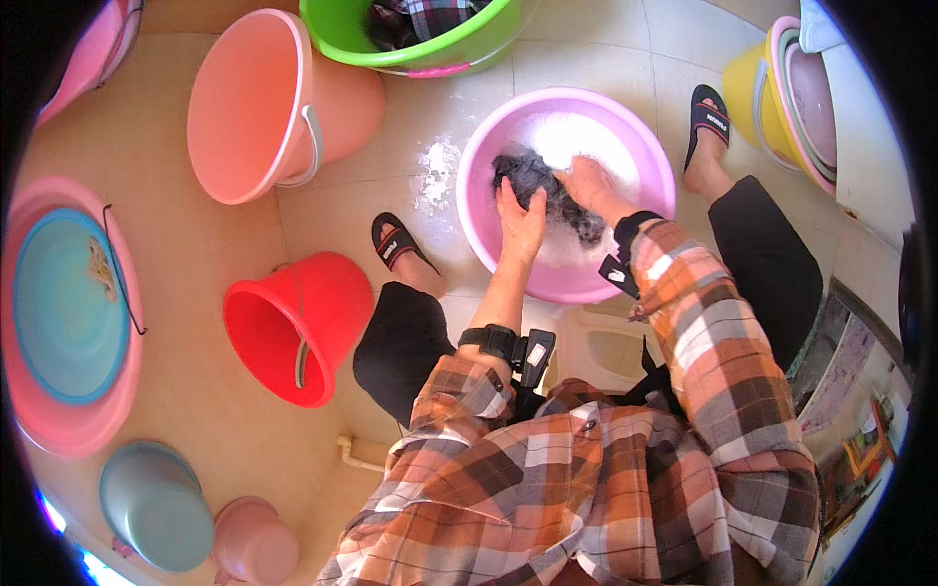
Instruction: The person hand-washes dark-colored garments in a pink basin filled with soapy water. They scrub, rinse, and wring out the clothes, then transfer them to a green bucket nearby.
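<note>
A pink plastic basin [492,250] stands on the floor between my feet, with soapy, foamy water in it. A wet dark grey cloth [529,174] lies bunched in the basin. My left hand [521,218] holds the cloth's left part between thumb and fingers. On the right, my right hand [592,189] grips the same cloth, its fingertips partly hidden by fabric and foam. Part of the cloth hangs below the right hand towards the water.
A green tub [440,55] holding plaid fabric stands beyond the basin. To the left are an orange-pink bucket [344,110], a tipped red bucket [330,293] and a blue basin [66,315] inside a pink one. A yellow bucket [747,88] holds stacked basins. Wet floor [438,172] shines left of the basin.
</note>
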A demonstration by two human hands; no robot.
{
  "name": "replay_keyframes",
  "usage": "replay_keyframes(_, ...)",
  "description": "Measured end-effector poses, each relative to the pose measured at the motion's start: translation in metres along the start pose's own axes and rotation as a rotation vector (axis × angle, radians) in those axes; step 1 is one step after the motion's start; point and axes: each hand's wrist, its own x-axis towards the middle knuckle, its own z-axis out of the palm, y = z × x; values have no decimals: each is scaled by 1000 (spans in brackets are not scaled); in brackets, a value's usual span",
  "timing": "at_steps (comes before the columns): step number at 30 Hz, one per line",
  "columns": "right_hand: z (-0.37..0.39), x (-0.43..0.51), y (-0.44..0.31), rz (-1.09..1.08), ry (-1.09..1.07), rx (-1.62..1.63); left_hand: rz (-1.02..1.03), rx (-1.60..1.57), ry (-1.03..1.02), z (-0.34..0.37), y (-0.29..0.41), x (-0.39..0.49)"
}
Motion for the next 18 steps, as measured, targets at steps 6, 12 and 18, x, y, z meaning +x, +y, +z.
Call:
replay_keyframes(6,-27,-54,-27,-524,-205,36,-381,-933,-321,-25,18,6)
replay_keyframes(12,-38,-81,-61,-620,-180,230,-369,-1041,-358,-28,35,-6)
replay_keyframes(18,-39,-47,-35,-180,-4,257,-287,-955,-191,-15,57,-32)
